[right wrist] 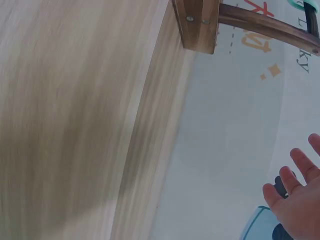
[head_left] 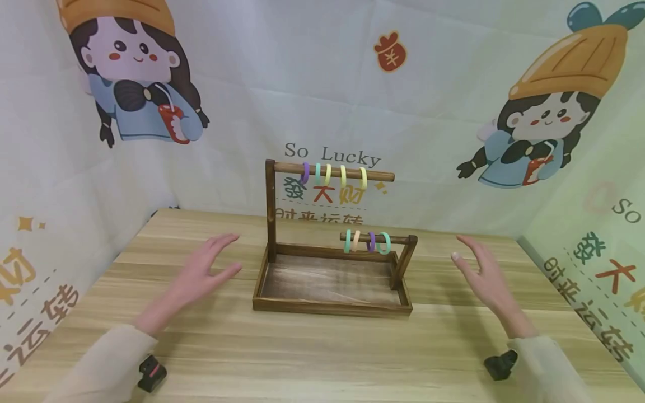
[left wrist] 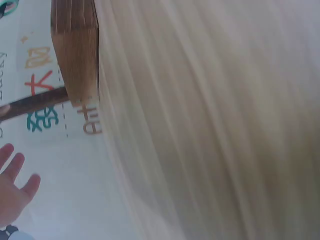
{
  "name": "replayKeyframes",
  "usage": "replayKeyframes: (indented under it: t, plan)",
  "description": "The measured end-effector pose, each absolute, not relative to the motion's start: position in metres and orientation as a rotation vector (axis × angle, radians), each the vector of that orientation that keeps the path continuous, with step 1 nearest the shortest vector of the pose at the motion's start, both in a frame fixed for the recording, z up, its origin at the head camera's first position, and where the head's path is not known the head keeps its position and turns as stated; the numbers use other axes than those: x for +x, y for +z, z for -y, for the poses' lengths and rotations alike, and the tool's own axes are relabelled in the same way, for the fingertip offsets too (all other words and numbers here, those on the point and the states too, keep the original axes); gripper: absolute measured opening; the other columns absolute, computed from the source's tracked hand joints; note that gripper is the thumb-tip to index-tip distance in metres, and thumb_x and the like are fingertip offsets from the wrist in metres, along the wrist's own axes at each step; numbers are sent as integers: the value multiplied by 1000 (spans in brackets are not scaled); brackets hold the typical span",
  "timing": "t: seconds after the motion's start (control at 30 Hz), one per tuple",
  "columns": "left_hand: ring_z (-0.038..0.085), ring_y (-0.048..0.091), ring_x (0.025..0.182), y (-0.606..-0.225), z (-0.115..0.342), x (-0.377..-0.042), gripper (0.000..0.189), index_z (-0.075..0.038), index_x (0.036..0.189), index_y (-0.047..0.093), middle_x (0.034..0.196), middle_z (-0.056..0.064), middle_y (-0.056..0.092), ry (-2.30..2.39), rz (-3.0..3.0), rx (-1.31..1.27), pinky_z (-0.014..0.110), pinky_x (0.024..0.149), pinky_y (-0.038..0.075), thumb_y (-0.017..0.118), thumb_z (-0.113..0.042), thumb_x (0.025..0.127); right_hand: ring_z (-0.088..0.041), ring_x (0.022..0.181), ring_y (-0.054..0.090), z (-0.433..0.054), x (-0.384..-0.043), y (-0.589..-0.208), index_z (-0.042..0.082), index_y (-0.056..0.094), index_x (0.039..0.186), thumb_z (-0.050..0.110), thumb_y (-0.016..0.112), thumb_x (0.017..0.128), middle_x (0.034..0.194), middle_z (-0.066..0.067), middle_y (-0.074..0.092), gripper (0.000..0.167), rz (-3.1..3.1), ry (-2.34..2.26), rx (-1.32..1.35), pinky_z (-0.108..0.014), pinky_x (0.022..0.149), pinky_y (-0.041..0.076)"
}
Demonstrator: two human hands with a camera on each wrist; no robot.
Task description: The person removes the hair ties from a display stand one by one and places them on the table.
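A dark wooden rack (head_left: 332,307) with a tray base stands in the middle of the table. Its tall left post carries an upper bar (head_left: 383,176) with a purple ring (head_left: 305,173), a teal ring (head_left: 318,174) and several yellow rings (head_left: 343,176). On the short right post, a lower bar (head_left: 398,239) bears teal, peach and purple rings, among them a peach ring (head_left: 355,240). My left hand (head_left: 204,268) hovers left of the rack, fingers extended, holding nothing. To the right of it, my right hand (head_left: 484,274) is likewise spread and touches nothing.
The light wood-grain table (head_left: 322,358) ends at the back against a printed cloth (head_left: 242,112), which also hangs at both sides. Black wrist cameras sit at the left sleeve (head_left: 108,361) and the right sleeve (head_left: 546,364).
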State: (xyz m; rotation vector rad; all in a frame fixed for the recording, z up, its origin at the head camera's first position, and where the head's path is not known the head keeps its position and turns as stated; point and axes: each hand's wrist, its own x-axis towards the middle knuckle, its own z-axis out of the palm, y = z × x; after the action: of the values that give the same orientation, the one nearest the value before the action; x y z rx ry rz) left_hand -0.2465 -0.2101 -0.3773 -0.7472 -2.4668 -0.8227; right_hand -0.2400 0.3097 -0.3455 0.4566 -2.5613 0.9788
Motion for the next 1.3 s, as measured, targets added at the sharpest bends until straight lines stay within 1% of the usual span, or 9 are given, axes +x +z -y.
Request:
replayKeyframes:
  t: [0.17, 0.27, 0.4, 0.57, 0.67, 0.77, 0.87, 1.17, 1.3]
  plan:
    - [32, 41, 111, -381, 194, -245, 54, 1, 129, 39, 125, 19, 43, -1041, 2481, -776, 49, 90, 35, 61, -19, 84, -39, 119, 27, -304, -243, -349, -1, 35, 131, 20, 49, 92, 132, -23, 33, 47, 2529, 1143, 465, -56, 91, 28]
    - [30, 41, 111, -382, 185, -245, 55, 0, 129, 38, 125, 18, 43, -1126, 2488, -794, 47, 89, 38, 61, -19, 84, -40, 118, 29, -301, -245, -352, -2, 34, 132, 19, 49, 92, 132, -23, 31, 48, 2543, 1212, 459, -55, 90, 30]
    - [29, 41, 111, -383, 172, -247, 56, 0, 130, 38, 126, 17, 42, -1203, 2501, -817, 46, 90, 37, 62, -20, 83, -42, 113, 36, -297, -246, -354, 0, 32, 134, 23, 48, 92, 134, -22, 31, 50, 2576, 1282, 453, -54, 87, 36]
    - [29, 41, 112, -382, 159, -248, 58, -3, 131, 37, 128, 15, 42, -1213, 2544, -830, 46, 91, 36, 62, -21, 83, -36, 116, 35, -291, -249, -356, 1, 35, 132, 24, 48, 92, 132, -19, 36, 49, 2579, 1322, 493, -49, 89, 36]
    - [29, 42, 111, -380, 152, -250, 57, -2, 131, 37, 127, 16, 42, -1205, 2544, -857, 44, 88, 40, 62, -19, 83, -32, 118, 35, -288, -252, -356, 0, 36, 131, 24, 48, 92, 130, -18, 40, 47, 2575, 1334, 526, -49, 91, 34]
    - [30, 45, 107, -378, 145, -252, 55, -1, 130, 38, 125, 17, 44, -1201, 2530, -894, 44, 80, 44, 62, -18, 84, -32, 117, 36, -285, -256, -355, -1, 37, 130, 24, 48, 92, 128, -18, 42, 47, 2580, 1337, 537, -50, 92, 33]
    - [30, 47, 105, -375, 136, -256, 55, 1, 129, 39, 123, 18, 45, -1223, 2520, -925, 45, 76, 45, 62, -19, 84, -31, 116, 37, -280, -259, -351, -1, 39, 129, 25, 49, 92, 126, -18, 43, 47, 2585, 1355, 540, -50, 92, 33]
    - [25, 45, 110, -365, 112, -266, 56, -6, 133, 36, 128, 13, 42, -1385, 2587, -886, 43, 88, 41, 60, -24, 85, -29, 114, 40, -268, -266, -343, 1, 40, 128, 23, 51, 91, 123, -18, 46, 45, 2598, 1427, 543, -47, 94, 33]
    - [25, 44, 112, -357, 100, -270, 58, -10, 134, 35, 130, 9, 41, -1481, 2596, -883, 40, 89, 40, 60, -29, 85, -29, 113, 40, -265, -268, -340, 0, 40, 129, 22, 51, 90, 122, -19, 46, 45, 2595, 1447, 541, -46, 95, 32]
